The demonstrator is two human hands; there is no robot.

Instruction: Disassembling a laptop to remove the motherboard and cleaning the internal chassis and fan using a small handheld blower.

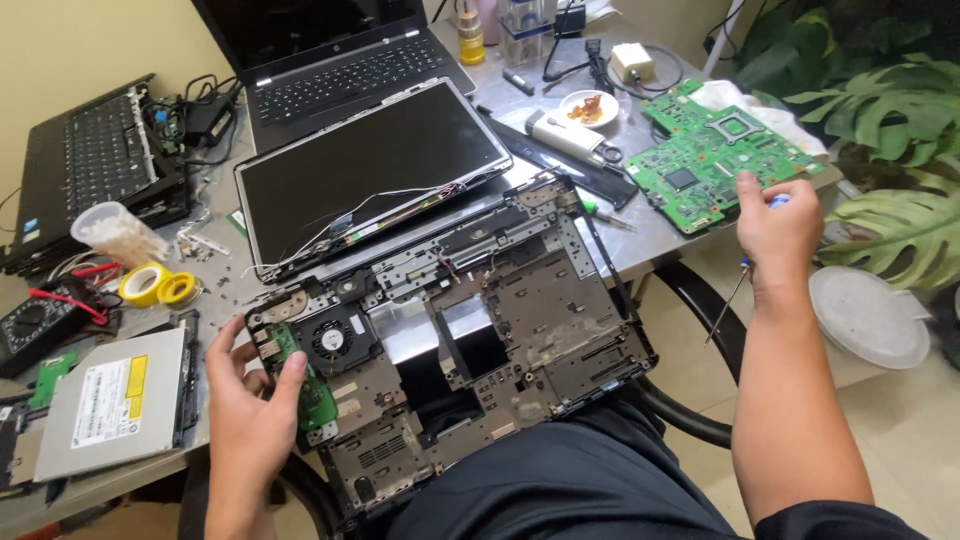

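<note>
An opened laptop base [520, 310] rests on my lap and the table edge, its cooling fan [335, 340] and a small green board [312, 395] exposed at the left. My left hand [250, 410] grips that left edge, thumb on the small green board. My right hand [775, 225] is raised at the right, fingers closed around a screwdriver [732, 290] with a blue handle, its thin shaft pointing down. This hand touches the near edge of a green motherboard [715, 155] lying on the table. A detached screen panel [375, 170] lies just behind the base.
An optical drive [110, 400], yellow tape rolls [158, 287], a multimeter [40, 320] and a cup of swabs [115, 233] sit at the left. Two more laptops [340, 60] [90, 160] stand behind. Large plant leaves [880, 100] and a white lid [868, 315] are at the right.
</note>
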